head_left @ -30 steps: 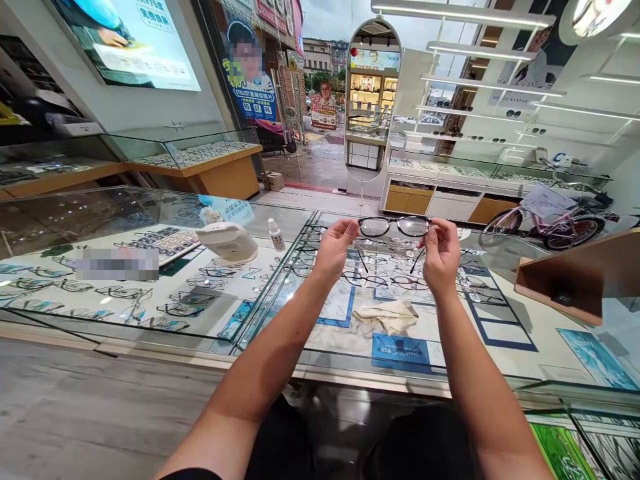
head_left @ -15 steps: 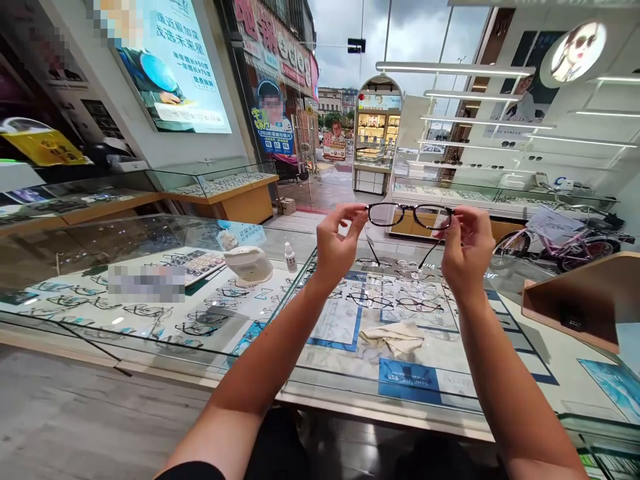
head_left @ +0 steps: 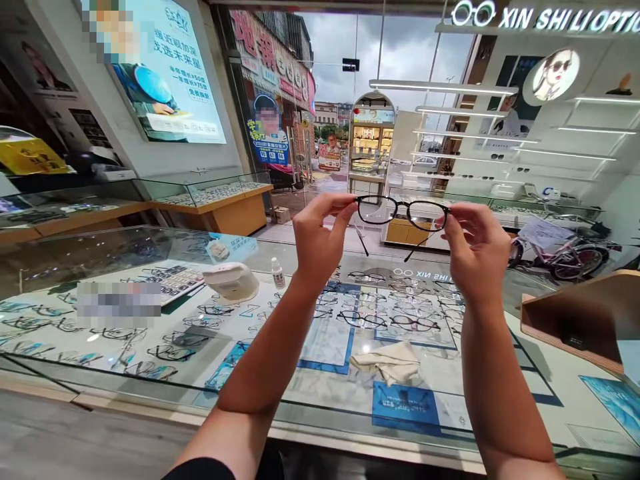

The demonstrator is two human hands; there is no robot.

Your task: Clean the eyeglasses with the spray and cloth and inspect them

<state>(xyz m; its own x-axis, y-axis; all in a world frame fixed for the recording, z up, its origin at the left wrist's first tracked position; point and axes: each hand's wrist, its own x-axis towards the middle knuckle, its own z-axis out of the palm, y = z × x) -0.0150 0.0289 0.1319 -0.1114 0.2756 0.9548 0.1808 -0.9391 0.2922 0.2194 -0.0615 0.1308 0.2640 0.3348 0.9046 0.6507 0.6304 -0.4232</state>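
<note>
I hold a pair of black-framed glasses [head_left: 403, 211] up in front of me, above the glass display counter [head_left: 150, 373]. My left hand [head_left: 317, 241] pinches the frame's left end between thumb and fingers. At the right end my right hand [head_left: 475, 250] pinches it the same way. The temples are unfolded and point down toward me. The lenses are clear and face the shop entrance.
A beige cloth [head_left: 387, 362] lies on the counter below my hands. Rows of spectacles lie under the glass. A white device [head_left: 231, 280] and a small bottle [head_left: 277, 272] stand to the left, a wooden stand [head_left: 580, 320] at right. A pink bicycle [head_left: 560, 252] leans beyond.
Both hands have lifted the glasses from just above the counter to a higher position, and my view has tilted upward toward the shop entrance.
</note>
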